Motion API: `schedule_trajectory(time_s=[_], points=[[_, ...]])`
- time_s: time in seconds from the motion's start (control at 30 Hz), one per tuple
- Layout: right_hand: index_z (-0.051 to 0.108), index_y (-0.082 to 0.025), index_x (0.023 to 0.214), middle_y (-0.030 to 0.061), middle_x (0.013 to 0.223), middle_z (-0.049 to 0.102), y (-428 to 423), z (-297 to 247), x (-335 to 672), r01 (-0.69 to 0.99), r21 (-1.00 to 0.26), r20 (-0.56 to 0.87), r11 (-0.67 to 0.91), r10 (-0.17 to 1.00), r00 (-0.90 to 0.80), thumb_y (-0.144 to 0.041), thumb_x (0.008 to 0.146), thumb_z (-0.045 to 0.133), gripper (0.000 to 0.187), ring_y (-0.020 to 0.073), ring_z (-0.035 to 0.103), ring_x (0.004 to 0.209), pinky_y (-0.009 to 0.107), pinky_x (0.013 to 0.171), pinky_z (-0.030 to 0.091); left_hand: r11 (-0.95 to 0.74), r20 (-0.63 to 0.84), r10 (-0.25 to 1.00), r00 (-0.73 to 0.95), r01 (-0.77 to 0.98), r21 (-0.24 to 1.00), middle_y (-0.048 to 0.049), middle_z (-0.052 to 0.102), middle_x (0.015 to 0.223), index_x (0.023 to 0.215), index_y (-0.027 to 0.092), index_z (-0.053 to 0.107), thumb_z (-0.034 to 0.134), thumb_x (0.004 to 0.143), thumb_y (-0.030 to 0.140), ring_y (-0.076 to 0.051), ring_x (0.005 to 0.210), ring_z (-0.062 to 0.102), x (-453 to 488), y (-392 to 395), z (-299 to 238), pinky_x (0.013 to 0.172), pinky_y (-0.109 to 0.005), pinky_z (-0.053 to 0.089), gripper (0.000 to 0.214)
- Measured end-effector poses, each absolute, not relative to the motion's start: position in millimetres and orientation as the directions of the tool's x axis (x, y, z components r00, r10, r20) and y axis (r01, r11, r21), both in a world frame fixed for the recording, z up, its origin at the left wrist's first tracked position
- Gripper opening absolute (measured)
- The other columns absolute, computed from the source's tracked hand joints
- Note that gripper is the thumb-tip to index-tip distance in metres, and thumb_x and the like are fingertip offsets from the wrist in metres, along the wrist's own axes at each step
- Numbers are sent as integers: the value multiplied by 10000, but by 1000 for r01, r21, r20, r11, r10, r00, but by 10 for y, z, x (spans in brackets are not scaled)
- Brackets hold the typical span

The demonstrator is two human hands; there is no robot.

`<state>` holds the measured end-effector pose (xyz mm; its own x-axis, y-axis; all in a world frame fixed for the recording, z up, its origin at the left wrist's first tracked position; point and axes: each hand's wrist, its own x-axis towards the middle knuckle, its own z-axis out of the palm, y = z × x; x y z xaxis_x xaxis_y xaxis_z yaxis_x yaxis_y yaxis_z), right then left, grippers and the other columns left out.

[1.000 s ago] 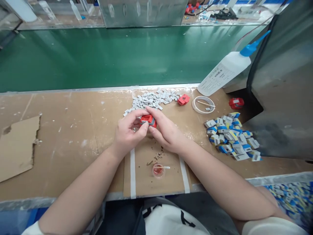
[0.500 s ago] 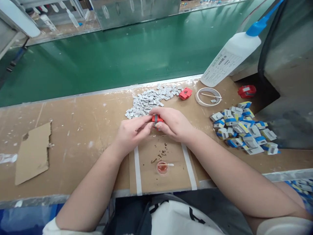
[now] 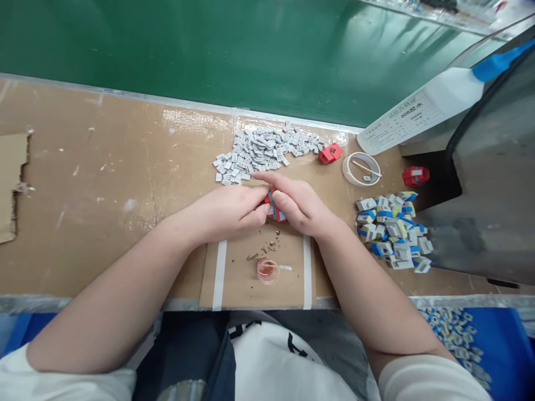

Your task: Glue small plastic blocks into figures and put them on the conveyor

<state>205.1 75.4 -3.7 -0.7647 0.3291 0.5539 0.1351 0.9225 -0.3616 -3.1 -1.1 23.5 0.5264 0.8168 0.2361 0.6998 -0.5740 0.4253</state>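
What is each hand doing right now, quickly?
Left hand: closed, fingertips and thumb on the small red and grey piece.
Right hand: closed on the same piece, from its other side.

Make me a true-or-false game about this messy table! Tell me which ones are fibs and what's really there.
1. The left hand and right hand are both on one red-and-grey piece. True.
2. The small cup holds blue liquid. False: the liquid in the cup looks reddish.
3. A white ring lies near the big bottle. True.
4. The grey tiles are packed in a box. False: the grey tiles lie in a loose pile on the table.
5. The bottle has a blue top. True.
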Motion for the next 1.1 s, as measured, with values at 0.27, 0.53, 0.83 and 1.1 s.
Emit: schedule_trajectory(time_s=[0.27,0.53,0.83,1.1], points=[[583,-144,1494,92,1189,745,766,-17,2070,155,-366,501,918,334,-798,-527,1142,288,597,158,720,1058,268,941,554,-526,186,850,492,792,309,-61,701,900,927,181,614,389,994,275,-188,671,575,-9,-12,202,610,-324,369,253],[588,-136,1487,113,1231,736,750,42,2106,219,-325,468,920,358,-808,-535,1138,299,604,180,724,1058,291,924,566,-517,236,855,462,797,311,-60,728,956,996,188,617,377,1002,342,-221,781,653,13,56,68,668,-343,397,285],[520,-174,1533,89,1486,618,812,-61,2101,-9,-326,655,945,219,-723,-502,1144,260,572,165,622,1380,311,1181,537,-621,482,726,491,768,153,-74,703,880,1031,165,598,400,1001,337,-203,674,606,-12,10,80,588,-322,364,264],[499,-174,1530,108,1414,641,810,-76,2089,-24,-252,674,967,158,-722,-513,1135,252,577,188,648,1309,332,1129,567,-575,611,631,478,817,-45,-85,662,785,946,170,609,477,983,407,-220,692,640,-3,4,-8,602,-308,430,274]])
